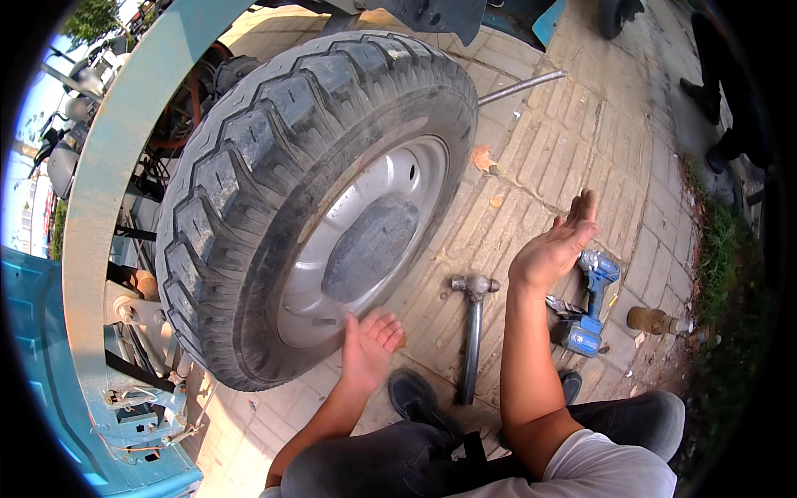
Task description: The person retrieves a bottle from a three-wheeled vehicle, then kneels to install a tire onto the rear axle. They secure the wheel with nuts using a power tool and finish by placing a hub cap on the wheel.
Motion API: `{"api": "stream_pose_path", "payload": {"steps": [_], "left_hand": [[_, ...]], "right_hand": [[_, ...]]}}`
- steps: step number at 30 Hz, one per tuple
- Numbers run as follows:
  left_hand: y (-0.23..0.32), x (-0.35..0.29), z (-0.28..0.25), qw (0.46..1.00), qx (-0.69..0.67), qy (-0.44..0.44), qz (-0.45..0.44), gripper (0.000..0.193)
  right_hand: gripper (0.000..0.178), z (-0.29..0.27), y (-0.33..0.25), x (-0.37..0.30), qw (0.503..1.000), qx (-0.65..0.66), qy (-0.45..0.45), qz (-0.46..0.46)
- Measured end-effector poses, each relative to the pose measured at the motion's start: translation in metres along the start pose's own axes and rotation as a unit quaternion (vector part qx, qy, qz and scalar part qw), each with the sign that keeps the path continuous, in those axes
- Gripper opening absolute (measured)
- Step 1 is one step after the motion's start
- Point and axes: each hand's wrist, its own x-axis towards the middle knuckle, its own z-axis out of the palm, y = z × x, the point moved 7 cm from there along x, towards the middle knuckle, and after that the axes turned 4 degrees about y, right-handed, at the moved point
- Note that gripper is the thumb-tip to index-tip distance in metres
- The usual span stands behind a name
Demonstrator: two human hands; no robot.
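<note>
A big black tyre (274, 158) with a silver-grey steel rim (365, 241) stands upright beside a blue-green vehicle fender (108, 166). My left hand (369, 344) is open, palm toward the tyre's lower sidewall, fingers spread and holding nothing. My right hand (556, 245) is raised in the air to the right of the wheel, palm open and empty, apart from the tyre. A metal hammer (473, 332) lies on the brick paving between my arms. A blue cordless impact wrench (591, 307) lies on the ground just under my right hand.
A long steel bar (523, 85) lies on the paving behind the tyre. A brown bottle (656, 321) lies at the right by a grass strip (722, 249). My black shoe (415, 398) and dark trouser knees are at the bottom. Another person's dark shoes (706, 95) show top right.
</note>
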Motion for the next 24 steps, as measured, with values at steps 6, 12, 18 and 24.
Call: {"api": "stream_pose_path", "payload": {"steps": [6, 12, 18, 24], "left_hand": [[-0.007, 0.009, 0.025, 0.999, 0.041, -0.022, 0.012, 0.089], [0.009, 0.004, 0.016, 0.998, 0.038, -0.012, 0.044, 0.087], [-0.002, -0.01, -0.004, 1.0, -0.008, 0.005, 0.015, 0.082], [-0.001, -0.006, 0.004, 0.999, 0.034, -0.025, 0.028, 0.083]], "right_hand": [[0.071, 0.102, 0.045, -0.07, 0.996, -0.047, -0.078, -0.026], [0.065, 0.03, 0.063, -0.056, 0.994, -0.042, -0.055, 0.081], [0.06, 0.028, 0.11, -0.118, 0.971, 0.038, 0.035, 0.233], [0.058, 0.061, 0.112, -0.123, 0.98, -0.084, -0.093, 0.155]]}}
